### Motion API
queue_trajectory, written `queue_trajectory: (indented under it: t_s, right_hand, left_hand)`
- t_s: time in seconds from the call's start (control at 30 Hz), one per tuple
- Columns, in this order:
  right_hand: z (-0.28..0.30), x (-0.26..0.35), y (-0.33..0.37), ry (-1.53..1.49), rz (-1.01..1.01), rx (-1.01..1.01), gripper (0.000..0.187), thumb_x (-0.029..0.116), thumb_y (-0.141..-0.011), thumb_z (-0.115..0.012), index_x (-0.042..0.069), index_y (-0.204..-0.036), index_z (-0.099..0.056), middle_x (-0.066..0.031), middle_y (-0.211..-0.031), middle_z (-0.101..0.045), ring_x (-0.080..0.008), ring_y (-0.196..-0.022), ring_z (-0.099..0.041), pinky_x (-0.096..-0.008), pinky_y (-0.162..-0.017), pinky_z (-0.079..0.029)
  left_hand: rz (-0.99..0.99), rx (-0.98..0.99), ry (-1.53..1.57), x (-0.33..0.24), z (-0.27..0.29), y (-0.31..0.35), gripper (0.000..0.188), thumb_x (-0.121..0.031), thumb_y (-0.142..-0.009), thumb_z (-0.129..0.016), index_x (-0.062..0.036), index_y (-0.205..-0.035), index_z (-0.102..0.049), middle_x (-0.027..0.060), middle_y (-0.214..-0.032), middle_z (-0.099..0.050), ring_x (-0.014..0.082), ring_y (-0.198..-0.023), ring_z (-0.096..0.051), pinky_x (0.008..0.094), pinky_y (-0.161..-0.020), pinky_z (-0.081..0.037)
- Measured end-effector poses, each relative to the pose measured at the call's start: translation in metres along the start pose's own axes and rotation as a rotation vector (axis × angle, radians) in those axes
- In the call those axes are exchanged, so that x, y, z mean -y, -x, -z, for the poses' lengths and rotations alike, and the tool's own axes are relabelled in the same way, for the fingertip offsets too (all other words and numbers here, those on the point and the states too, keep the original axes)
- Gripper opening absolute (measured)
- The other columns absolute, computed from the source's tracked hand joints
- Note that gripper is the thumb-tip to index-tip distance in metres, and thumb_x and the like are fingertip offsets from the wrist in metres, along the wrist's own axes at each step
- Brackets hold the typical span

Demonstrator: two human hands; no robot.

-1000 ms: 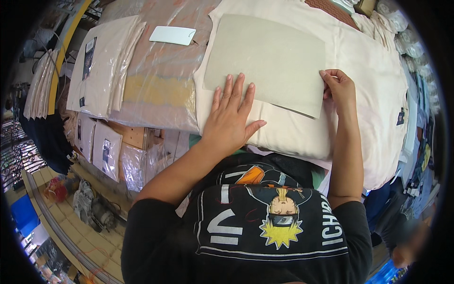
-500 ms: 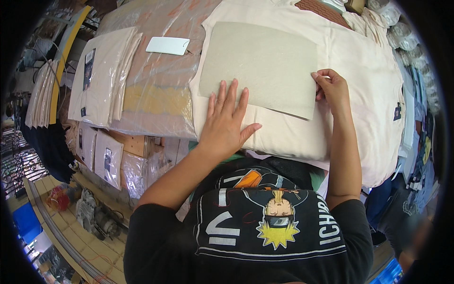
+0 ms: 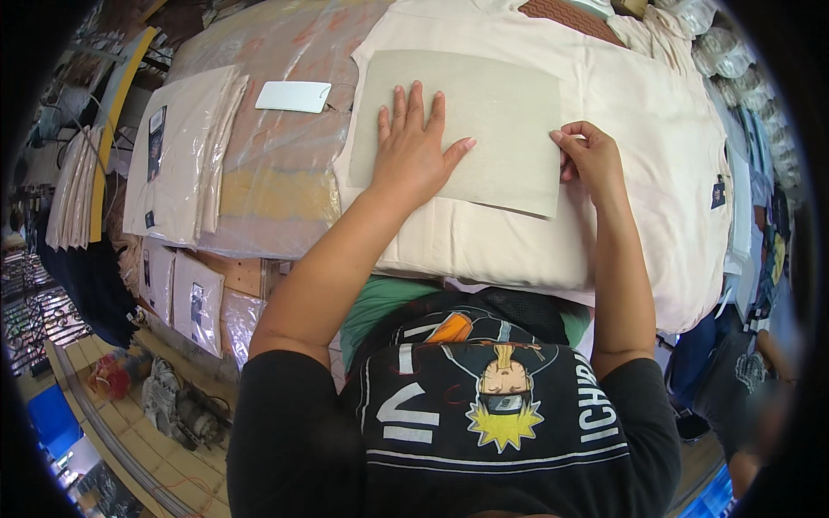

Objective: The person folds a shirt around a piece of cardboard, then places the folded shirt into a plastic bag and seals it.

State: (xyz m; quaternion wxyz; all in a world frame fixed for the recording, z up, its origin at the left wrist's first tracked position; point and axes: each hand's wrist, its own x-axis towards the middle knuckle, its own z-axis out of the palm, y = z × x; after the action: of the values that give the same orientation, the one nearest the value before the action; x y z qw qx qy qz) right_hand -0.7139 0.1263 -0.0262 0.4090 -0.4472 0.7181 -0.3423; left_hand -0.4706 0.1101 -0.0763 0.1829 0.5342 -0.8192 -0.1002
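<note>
the left hand point(image 3: 413, 154) is laid flat on the left part of the grey board point(image 3: 501, 129), with its fingers and thumb spread wide and nothing grasped. the board is spread over the pale garment point(image 3: 652, 155), near that garment's left edge. at the board's right edge the right hand point(image 3: 594, 157) is placed, its thumb and fingers drawn narrow; whether the edge is pinched or merely touched cannot be told. a thin shadow is seen under the lower right corner, so that corner seems slightly raised. the board is probably best held with even, light pressure from the left palm, its edges kept square to the cloth, and the fabric smoothed wherever it is rippled. as for labels, again from the left, a dark label point(image 3: 156, 142) is seen on the bagged garments point(image 3: 194, 177), its print too small to be read. on the white tag point(image 3: 294, 97) no writing can be made out. large white lettering and a cartoon figure are printed on the black shirt point(image 3: 449, 466) being worn. at far right, a small dark label point(image 3: 718, 193) is borne by the pale garment, its marks unreadable.
</note>
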Motion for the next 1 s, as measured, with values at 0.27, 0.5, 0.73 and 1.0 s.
queue_trajectory:
  t_s: [0.27, 0.5, 0.73, 1.0]
  right_hand:
    - [0.0, -0.001, -0.001, 0.008, -0.018, 0.006, 0.015, 0.014, -0.083, -0.065, 0.001, -0.084, -0.058, -0.0013, -0.057, -0.055, -0.0077, -0.041, -0.046, -0.0212, -0.04, -0.035]
    - [0.002, -0.002, -0.001, 0.002, -0.032, 0.025, 0.015, 0.015, -0.083, -0.065, 0.002, -0.085, -0.059, -0.0014, -0.058, -0.056, -0.0078, -0.041, -0.048, -0.0209, -0.04, -0.035]
    - [0.011, 0.005, 0.012, 0.003, -0.048, 0.002, 0.021, 0.019, -0.083, -0.064, -0.001, -0.087, -0.062, -0.0051, -0.063, -0.061, -0.0107, -0.045, -0.055, -0.0218, -0.043, -0.041]
    - [0.01, -0.009, 0.018, -0.062, -0.083, 0.062, 0.018, 0.014, -0.081, -0.066, -0.003, -0.085, -0.061, -0.006, -0.062, -0.06, -0.0109, -0.045, -0.055, -0.0223, -0.046, -0.043]
  left_hand:
    - [0.029, 0.025, -0.045, 0.002, 0.008, -0.012, 0.075, -0.056, -0.089, -0.039, -0.0017, -0.139, -0.028, 0.0248, -0.146, -0.016, 0.0386, -0.137, -0.008, 0.0498, -0.109, -0.008]
    - [0.052, 0.009, -0.082, 0.009, -0.002, -0.021, 0.074, -0.055, -0.089, -0.04, -0.0031, -0.14, -0.027, 0.0237, -0.147, -0.014, 0.0378, -0.138, -0.007, 0.0506, -0.109, -0.007]
    - [0.073, 0.038, -0.111, 0.007, -0.003, -0.02, 0.072, -0.053, -0.089, -0.042, -0.0042, -0.141, -0.027, 0.0228, -0.148, -0.013, 0.0373, -0.138, -0.007, 0.0508, -0.109, -0.006]
    - [0.055, 0.041, -0.104, 0.008, -0.002, -0.02, 0.073, -0.054, -0.09, -0.04, -0.005, -0.141, -0.027, 0.0226, -0.148, -0.013, 0.0386, -0.138, -0.008, 0.0537, -0.108, -0.007]
